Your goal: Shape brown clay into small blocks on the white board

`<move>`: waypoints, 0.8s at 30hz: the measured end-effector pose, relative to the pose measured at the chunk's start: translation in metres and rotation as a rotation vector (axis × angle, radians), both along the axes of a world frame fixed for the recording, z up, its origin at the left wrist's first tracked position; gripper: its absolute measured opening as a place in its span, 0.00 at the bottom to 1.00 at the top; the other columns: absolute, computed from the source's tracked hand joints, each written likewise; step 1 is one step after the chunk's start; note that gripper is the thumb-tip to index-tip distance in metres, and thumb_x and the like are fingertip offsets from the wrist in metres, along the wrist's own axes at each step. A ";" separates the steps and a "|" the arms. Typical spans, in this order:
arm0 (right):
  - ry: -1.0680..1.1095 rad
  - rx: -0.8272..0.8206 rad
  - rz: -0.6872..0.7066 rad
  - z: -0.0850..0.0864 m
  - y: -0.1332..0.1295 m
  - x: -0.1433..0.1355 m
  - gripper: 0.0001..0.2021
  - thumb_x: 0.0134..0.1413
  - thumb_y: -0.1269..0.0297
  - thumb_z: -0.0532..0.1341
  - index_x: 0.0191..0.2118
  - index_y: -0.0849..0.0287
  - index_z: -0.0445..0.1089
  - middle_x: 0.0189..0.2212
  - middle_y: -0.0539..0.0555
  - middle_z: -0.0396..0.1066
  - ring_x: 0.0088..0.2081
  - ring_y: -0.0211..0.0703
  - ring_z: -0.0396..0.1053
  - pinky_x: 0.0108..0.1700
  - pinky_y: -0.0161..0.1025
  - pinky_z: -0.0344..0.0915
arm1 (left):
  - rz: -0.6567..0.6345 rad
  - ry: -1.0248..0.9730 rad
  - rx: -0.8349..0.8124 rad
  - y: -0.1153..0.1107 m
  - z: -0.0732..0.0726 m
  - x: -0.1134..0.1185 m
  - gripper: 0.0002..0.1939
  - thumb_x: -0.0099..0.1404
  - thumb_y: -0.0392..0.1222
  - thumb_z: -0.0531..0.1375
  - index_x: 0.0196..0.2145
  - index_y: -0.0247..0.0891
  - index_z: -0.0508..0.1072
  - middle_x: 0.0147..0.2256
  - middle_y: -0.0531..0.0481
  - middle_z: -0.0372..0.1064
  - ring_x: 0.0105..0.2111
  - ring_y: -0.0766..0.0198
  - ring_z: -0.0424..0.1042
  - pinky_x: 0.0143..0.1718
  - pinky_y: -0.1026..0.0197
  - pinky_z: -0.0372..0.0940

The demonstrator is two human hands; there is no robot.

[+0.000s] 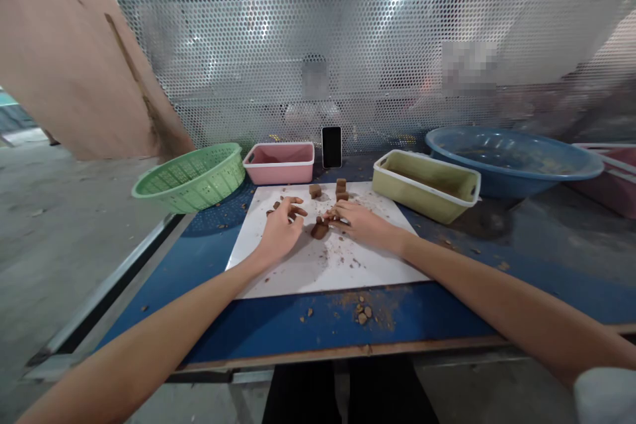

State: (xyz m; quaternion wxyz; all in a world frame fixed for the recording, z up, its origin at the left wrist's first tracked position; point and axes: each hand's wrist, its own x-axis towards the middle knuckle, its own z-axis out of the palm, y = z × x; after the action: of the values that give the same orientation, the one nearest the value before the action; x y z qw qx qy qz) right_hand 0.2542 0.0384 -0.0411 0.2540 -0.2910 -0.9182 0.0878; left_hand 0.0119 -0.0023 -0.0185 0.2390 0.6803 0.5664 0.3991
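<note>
My left hand (282, 230) is over the left part of a white sheet (293, 270), its fingers curved and apart with nothing between them. Small dark brown lumps (275, 207) lie just beyond it. My right hand (362, 222) is at the middle of the sheet, its fingertips closed on a small brown lump (319, 219), partly hidden by the fingers. Under those fingertips lies a flat brown clay-like block (319, 232). Farther back stand a brown cube (315, 191) and a short stack of brown blocks (340, 189). Crumbs are scattered over the sheet.
Behind the sheet are a green basket (193, 179), a pink bin (281, 174), an upright phone (332, 147), a yellow-green bin (422, 189) and a blue basin (517, 162). A perforated metal panel (268, 46) closes the back. Crumbs (364, 313) lie near the blue table's front edge.
</note>
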 end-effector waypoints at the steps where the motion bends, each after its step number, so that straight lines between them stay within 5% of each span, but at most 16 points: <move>1: 0.004 0.000 -0.005 0.000 0.000 0.000 0.08 0.75 0.62 0.58 0.48 0.57 0.72 0.45 0.59 0.73 0.49 0.51 0.73 0.54 0.50 0.71 | -0.004 -0.002 0.001 0.001 -0.001 0.000 0.19 0.64 0.29 0.56 0.51 0.40 0.69 0.43 0.47 0.81 0.42 0.58 0.78 0.46 0.54 0.66; 24: 0.055 0.020 0.029 -0.005 0.004 0.001 0.06 0.73 0.62 0.60 0.44 0.57 0.72 0.43 0.58 0.74 0.47 0.51 0.72 0.51 0.49 0.71 | -0.029 -0.038 0.014 0.003 -0.005 0.000 0.17 0.63 0.28 0.55 0.48 0.40 0.71 0.44 0.46 0.81 0.45 0.57 0.79 0.44 0.54 0.67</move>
State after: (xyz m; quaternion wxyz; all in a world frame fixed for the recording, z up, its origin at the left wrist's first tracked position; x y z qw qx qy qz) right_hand 0.2547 0.0424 -0.0460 0.2806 -0.2727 -0.9159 0.0900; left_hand 0.0115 0.0011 -0.0240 0.2505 0.6823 0.5492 0.4125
